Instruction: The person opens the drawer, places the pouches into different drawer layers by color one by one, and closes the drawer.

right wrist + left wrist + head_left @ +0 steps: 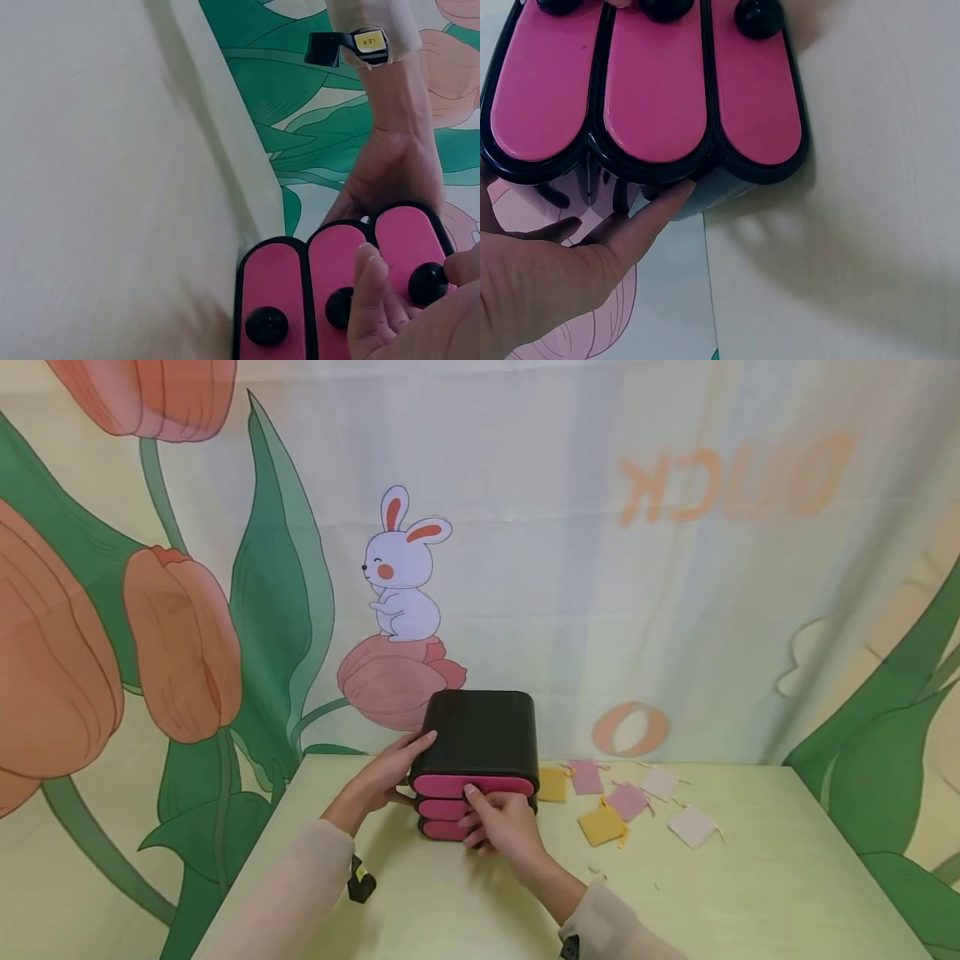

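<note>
A small black chest of drawers [480,731] with three pink fronts stands on the table. Spread along its left side, my left hand [381,778] presses against the wall, one fingertip reaching the upper edge; in the left wrist view its fingers [656,217] lie fairly straight just behind the fronts. At the front, my right hand [513,827] pinches the round black knob [427,283] of the top drawer, thumb above and fingers below. Those fingers partly cover the middle drawer's knob [339,307]. The bottom drawer's knob [266,326] shows uncovered. All three fronts appear flush with the frame.
Several small drawstring pouches lie right of the chest: yellow [602,825], pink [628,800] and white [693,827]. Little scraps [597,871] dot the table [750,893] in front of them. A printed cloth [525,568] hangs behind the table's back edge.
</note>
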`<action>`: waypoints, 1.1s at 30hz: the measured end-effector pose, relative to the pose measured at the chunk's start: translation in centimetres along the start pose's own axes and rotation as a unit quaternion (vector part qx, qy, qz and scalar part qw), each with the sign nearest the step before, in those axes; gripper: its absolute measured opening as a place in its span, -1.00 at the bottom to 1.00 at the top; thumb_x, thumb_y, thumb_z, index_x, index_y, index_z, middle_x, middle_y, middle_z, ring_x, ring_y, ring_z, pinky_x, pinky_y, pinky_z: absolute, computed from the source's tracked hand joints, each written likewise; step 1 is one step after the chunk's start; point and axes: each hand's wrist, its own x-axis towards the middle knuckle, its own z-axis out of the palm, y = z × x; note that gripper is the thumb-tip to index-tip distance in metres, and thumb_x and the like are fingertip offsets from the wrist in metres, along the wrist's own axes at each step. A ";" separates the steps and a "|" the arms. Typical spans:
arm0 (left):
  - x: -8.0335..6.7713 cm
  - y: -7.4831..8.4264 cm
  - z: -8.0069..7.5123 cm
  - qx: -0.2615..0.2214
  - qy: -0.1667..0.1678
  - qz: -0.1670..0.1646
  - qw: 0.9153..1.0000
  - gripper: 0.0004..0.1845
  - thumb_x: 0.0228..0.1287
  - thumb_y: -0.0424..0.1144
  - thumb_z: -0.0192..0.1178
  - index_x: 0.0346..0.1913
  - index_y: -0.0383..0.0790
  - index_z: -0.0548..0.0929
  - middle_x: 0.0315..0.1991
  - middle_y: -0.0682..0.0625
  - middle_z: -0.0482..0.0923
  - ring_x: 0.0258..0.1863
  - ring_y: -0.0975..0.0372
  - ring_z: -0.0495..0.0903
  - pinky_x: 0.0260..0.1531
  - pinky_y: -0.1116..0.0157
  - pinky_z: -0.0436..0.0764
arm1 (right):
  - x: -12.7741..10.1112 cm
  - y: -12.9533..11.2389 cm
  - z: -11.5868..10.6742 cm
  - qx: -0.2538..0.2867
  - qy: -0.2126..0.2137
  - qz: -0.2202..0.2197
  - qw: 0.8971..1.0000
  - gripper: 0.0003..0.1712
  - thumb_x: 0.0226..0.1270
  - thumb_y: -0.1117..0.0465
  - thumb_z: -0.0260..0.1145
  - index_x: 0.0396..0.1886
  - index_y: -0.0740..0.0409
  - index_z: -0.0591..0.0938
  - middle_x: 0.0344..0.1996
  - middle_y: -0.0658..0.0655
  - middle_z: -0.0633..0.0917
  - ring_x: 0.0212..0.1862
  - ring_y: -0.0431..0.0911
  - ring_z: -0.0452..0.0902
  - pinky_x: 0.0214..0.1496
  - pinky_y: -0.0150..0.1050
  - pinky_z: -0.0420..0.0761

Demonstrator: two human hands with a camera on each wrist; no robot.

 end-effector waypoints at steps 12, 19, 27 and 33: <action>-0.1 -0.4 0.0 0.011 0.008 0.002 1.000 0.01 0.43 0.42 0.15 0.69 -0.08 0.11 0.47 -0.34 0.39 0.30 -0.33 0.52 -0.03 -0.28 0.72 | -1.6 0.0 0.5 0.016 -0.004 0.014 1.000 -0.45 0.57 -0.16 0.32 -0.22 0.29 0.79 -0.40 0.21 0.83 -0.53 -0.05 0.75 -0.46 -0.19 0.75; -0.1 -0.1 -0.5 0.044 0.014 0.006 0.999 0.05 0.40 0.42 0.19 0.68 -0.18 0.13 0.44 -0.37 0.42 0.28 -0.32 0.56 -0.10 -0.18 0.78 | -3.6 -0.2 0.7 0.000 -0.010 0.028 1.000 -0.47 0.55 -0.18 0.33 -0.31 0.21 0.79 -0.44 0.16 0.83 -0.58 -0.11 0.69 -0.52 -0.25 0.66; -0.2 0.6 -0.5 0.046 0.010 0.002 0.999 0.03 0.44 0.36 0.20 0.68 -0.21 0.10 0.48 -0.39 0.36 0.24 -0.30 0.58 -0.08 -0.17 0.78 | -5.5 0.1 0.9 -0.008 -0.026 0.028 0.999 -0.50 0.54 -0.16 0.35 -0.31 0.20 0.81 -0.47 0.11 0.81 -0.58 -0.09 0.69 -0.51 -0.28 0.59; 0.0 0.6 -0.3 0.042 0.011 0.008 0.999 0.03 0.42 0.38 0.21 0.68 -0.19 0.12 0.45 -0.38 0.41 0.25 -0.28 0.59 -0.08 -0.17 0.78 | -6.3 0.9 0.8 -0.018 -0.037 0.052 0.998 -0.52 0.52 -0.17 0.36 -0.26 0.16 0.83 -0.45 0.06 0.81 -0.52 -0.09 0.70 -0.47 -0.24 0.61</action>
